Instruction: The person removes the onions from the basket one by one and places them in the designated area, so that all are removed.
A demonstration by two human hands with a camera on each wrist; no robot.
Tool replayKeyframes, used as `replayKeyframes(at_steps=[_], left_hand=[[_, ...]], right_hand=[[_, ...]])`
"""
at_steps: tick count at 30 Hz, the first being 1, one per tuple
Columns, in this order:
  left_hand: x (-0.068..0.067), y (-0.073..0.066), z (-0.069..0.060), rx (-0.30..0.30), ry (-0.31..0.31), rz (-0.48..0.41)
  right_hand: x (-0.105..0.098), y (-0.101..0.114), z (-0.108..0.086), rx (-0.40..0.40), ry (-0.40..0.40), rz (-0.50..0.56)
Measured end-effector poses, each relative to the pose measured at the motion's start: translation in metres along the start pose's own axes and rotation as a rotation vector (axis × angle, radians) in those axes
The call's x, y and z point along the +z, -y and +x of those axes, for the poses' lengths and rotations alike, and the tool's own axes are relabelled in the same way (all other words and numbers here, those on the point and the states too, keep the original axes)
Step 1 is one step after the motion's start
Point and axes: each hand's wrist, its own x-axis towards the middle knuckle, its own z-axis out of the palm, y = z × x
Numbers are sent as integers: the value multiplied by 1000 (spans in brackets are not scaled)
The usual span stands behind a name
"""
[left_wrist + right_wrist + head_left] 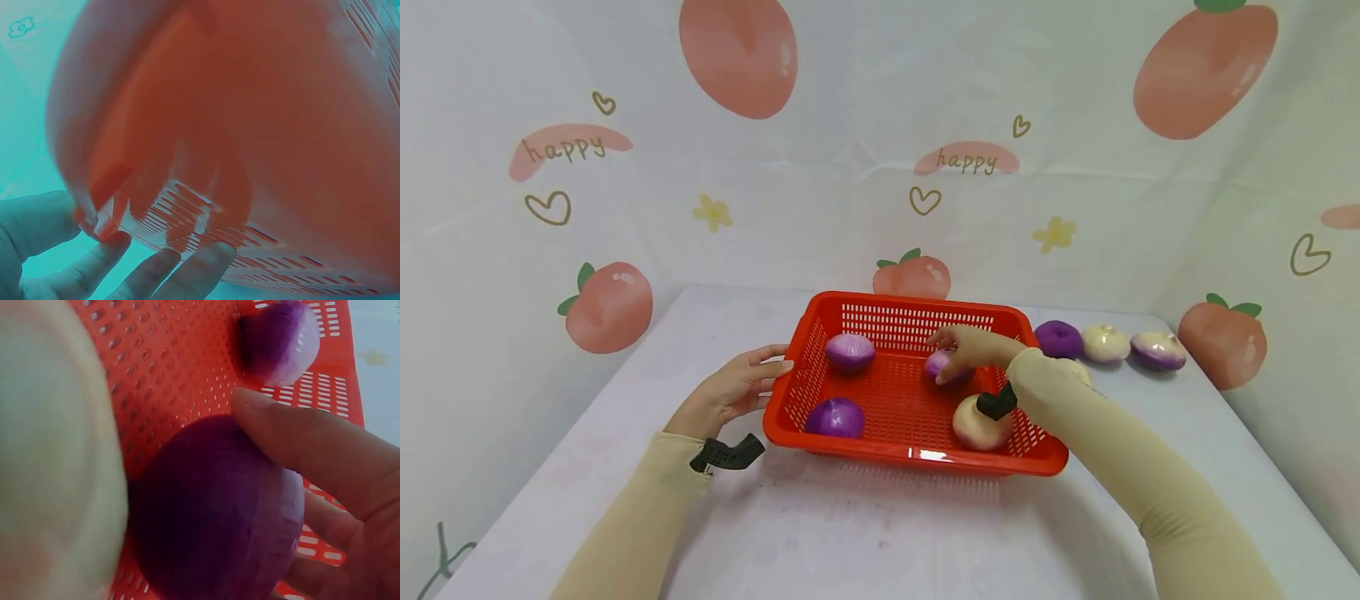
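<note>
A red plastic basket [891, 400] with slotted walls stands on the white table. My left hand [737, 390] holds its left rim, thumb over the edge and fingers against the outer wall [281, 156]. Inside, at the back right, my right hand [972, 350] grips a purple onion [215, 509] between thumb and fingers; the head view shows it partly covered. A purple-and-white onion [850, 352] lies at the back left. A dark purple onion [837, 418] sits front left. At the front right is a pale, turnip-like bulb [979, 425], partly hidden by the wrist camera.
Outside the basket on the right lie a purple onion [1058, 339], a pale bulb [1105, 343] and a purple-and-white bulb [1157, 351]. Another pale bulb [1077, 371] shows partly behind the right sleeve. A patterned cloth [835, 200] hangs behind the table.
</note>
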Motion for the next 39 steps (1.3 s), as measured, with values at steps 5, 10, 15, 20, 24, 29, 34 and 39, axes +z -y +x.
replayKeyframes(at_steps=[5, 10, 15, 20, 24, 29, 34, 39], left_hand=[[-1, 0, 0, 10, 24, -14], [-1, 0, 0, 9, 24, -12], [0, -1, -1, 5, 15, -5], [0, -2, 0, 3, 16, -5], [0, -2, -1, -1, 16, -6], [0, -1, 0, -2, 10, -8], [-1, -1, 1, -1, 11, -7], [-1, -1, 1, -1, 11, -10]], right_hand=[[0, 0, 0, 47, 27, -55], [-1, 2, -1, 92, 49, -74], [-8, 6, -6, 70, 2, -41], [-27, 14, -20, 4, -124, 111], [-43, 19, -39, -59, -203, 275], [-59, 21, -72, -99, -334, 405], [-71, 11, -105, -165, -479, 512], [-74, -19, -128, -392, -531, 801]])
